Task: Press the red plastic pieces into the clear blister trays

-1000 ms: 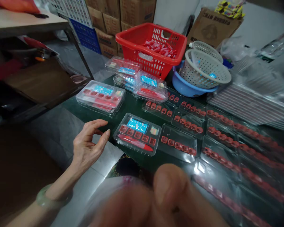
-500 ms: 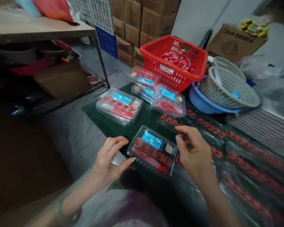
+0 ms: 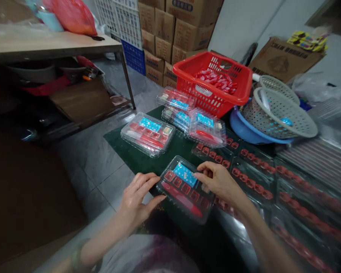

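A clear plastic box [image 3: 184,189] lies in front of me on the dark green table. Through it show a blue dotted packet [image 3: 185,174], a row of small red square cups, a small pale piece and a long red-and-pink tool whose kind I cannot make out. At the box's left edge, my left hand [image 3: 139,197] holds it between thumb and fingertips. Over the box's right part is my right hand [image 3: 218,182], fingers curled and thumb near the index finger beside the blue packet. Anything within that pinch is hidden. The pale piece is partly covered by this hand.
Filled boxes are stacked [image 3: 148,134] ahead, with more [image 3: 206,129] by a red basket [image 3: 213,83] of small wrapped pieces. Trays of red cups [image 3: 252,182] spread to the right. Grey colanders [image 3: 284,113] sit in a blue basin [image 3: 248,131]. Cartons [image 3: 165,36] stand behind.
My right hand has moved left, from the box's right edge to over it near the blue packet. The left hand stays at the left edge. The whole view has shifted slightly.
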`<state>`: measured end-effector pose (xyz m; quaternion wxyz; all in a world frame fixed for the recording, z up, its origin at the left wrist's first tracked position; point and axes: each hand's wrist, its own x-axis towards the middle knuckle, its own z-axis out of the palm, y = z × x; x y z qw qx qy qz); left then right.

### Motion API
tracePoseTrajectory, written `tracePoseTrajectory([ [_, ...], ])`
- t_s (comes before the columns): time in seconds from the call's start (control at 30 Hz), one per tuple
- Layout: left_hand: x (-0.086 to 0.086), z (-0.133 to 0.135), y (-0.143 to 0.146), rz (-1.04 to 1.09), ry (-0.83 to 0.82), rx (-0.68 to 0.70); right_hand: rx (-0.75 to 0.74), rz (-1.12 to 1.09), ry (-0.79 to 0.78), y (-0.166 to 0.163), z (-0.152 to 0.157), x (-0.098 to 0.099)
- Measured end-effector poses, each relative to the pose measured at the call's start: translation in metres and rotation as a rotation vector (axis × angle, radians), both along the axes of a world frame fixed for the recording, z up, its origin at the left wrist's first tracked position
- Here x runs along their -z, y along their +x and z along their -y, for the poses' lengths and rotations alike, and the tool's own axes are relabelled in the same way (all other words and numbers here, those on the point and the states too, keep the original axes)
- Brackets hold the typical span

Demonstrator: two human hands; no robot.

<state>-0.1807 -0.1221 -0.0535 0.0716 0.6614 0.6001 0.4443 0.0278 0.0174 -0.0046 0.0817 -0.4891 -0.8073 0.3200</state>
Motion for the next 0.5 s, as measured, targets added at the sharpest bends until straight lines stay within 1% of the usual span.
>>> tracePoseTrajectory([
  [0.07, -0.001, 0.0, 0.001, 0.0, -0.022, -0.009, 0.041, -0.114, -0.124, 0.0, 0.0, 0.002],
  [0.13, -0.003, 0.0, 0.003, 0.01, -0.04, -0.005, 0.069, -0.238, -0.245, -0.001, 0.001, 0.0],
  [0.23, -0.007, 0.0, 0.004, 0.052, -0.064, -0.01, 0.044, -0.389, -0.409, -0.002, 0.001, -0.009],
  [0.3, -0.012, 0.001, 0.004, 0.11, -0.102, -0.018, 0.007, -0.44, -0.495, -0.002, 0.002, -0.017],
  [0.37, -0.017, 0.003, 0.004, 0.208, -0.156, -0.01, -0.019, -0.472, -0.543, -0.002, 0.003, -0.024],
  [0.5, -0.029, 0.009, 0.003, 0.495, -0.243, -0.01, -0.037, -0.547, -0.54, -0.001, 0.012, -0.034],
])
